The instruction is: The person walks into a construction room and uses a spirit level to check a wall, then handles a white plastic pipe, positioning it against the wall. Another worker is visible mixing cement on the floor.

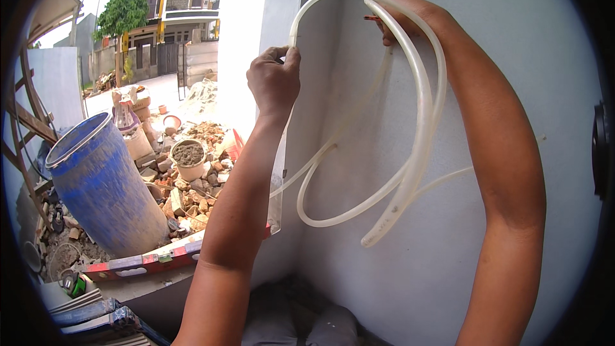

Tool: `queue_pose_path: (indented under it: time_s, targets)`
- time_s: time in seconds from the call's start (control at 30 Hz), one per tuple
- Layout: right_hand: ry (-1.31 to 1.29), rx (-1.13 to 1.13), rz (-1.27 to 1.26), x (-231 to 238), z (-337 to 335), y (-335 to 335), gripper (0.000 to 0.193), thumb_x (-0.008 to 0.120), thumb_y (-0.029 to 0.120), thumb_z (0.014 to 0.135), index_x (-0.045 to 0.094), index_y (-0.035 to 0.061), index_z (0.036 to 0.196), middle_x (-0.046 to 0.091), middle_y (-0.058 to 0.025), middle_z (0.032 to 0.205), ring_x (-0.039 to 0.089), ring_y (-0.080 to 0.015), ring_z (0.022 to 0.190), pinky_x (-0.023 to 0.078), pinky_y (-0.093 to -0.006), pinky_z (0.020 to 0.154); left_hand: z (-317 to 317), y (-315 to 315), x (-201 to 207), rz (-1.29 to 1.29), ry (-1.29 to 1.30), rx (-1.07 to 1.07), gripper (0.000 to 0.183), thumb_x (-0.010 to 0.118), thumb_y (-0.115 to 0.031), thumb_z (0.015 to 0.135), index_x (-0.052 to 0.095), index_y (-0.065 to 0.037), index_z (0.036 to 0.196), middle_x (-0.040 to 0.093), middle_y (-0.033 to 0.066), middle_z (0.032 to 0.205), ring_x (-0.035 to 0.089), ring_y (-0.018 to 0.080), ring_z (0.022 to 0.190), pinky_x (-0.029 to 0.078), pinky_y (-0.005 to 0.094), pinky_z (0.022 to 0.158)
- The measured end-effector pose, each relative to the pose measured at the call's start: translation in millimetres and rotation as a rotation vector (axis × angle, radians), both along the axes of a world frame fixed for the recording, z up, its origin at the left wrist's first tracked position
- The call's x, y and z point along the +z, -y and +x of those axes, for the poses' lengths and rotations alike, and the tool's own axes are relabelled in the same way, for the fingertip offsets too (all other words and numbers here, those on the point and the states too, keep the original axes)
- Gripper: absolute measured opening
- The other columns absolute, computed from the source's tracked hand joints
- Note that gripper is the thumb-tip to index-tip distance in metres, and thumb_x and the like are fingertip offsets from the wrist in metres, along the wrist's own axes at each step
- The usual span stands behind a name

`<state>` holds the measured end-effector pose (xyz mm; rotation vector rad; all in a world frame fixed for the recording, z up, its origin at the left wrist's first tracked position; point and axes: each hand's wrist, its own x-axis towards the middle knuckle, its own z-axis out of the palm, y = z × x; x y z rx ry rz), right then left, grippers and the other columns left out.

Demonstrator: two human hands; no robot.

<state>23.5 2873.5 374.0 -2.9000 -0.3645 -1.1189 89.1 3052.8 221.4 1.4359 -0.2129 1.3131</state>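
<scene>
A clear, whitish plastic hose (pixel 425 109) hangs in loose loops in front of the grey wall. My left hand (pixel 274 83) is raised, its thumb and fingers pinching the hose near the wall's left edge. Higher up and to the right, my right hand (pixel 423 9) is against the wall, partly behind the loops. Between its fingers is a thin red pencil-like thing (pixel 371 18); whether that hand also grips the hose is hard to tell. One hose end points down at the middle of the wall, and another stretch runs off behind my right forearm.
A red spirit level (pixel 144 265) lies along the ledge at lower left, with a green tape measure (pixel 78 285) near its end. Outside stand a large blue drum (pixel 106 186) and a bucket of mortar (pixel 189 165) among rubble (pixel 186 202). A dark round fixture (pixel 599 150) sits at far right.
</scene>
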Motion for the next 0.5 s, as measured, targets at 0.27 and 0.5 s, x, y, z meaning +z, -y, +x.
queue_pose_path:
  time_s: [0.27, 0.5]
  targets:
    - [0.000, 0.000, -0.049, -1.5, 1.5, 1.9, 0.022, 0.064, 0.002, 0.079, 0.063, 0.0033, 0.101, 0.064, -0.0112, 0.074, 0.067, -0.0187, 0.063, 0.062, -0.0398, 0.075, -6.6, 4.8, 1.3, 0.017, 0.006, 0.092, 0.025, 0.067, -0.026, 0.083, 0.074, -0.003, 0.087, 0.068, 0.0119, 0.063, 0.067, 0.0230, 0.059, 0.053, 0.0335, 0.066]
    - [-0.025, 0.005, -0.045, 0.0, 3.0, 2.0, 0.020, 0.064, 0.010, 0.085, 0.063, 0.0034, 0.104, 0.066, -0.0119, 0.078, 0.068, -0.0199, 0.064, 0.062, -0.0374, 0.073, -8.4, 5.2, 3.2, 0.038, 0.007, 0.147, 0.024, 0.067, -0.025, 0.083, 0.074, -0.003, 0.086, 0.067, 0.0116, 0.061, 0.067, 0.0234, 0.059, 0.053, 0.0341, 0.066]
